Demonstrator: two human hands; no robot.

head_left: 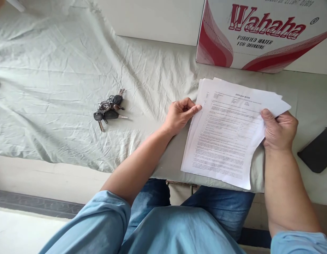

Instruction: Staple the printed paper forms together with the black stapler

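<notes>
The person holds a small pile of papers in two hands, just in front of the big water box, on the side near the person. The top page has rows of tiny black words (the line at the top says "Overleaf Notes").

The left hand has the edge of the papers toward the left end of the box. Its thumb lies on top and its fingers curl in, so it makes a closed pinch. The right hand has the other edge, in front of the right part of the box. Its thumb presses on top and its fingers are tucked behind, closed on the papers. How many pages each hand has is hard to tell.

The pages do not line up, and corners poke out on the side near the box. To hold them well, both hands should pinch softly and evenly (a hard squeeze could crease the top page).

On the cloth, a bunch of keys lies left of the box and nearer the person. A flat black thing lies in front of the box, off to the right.
</notes>
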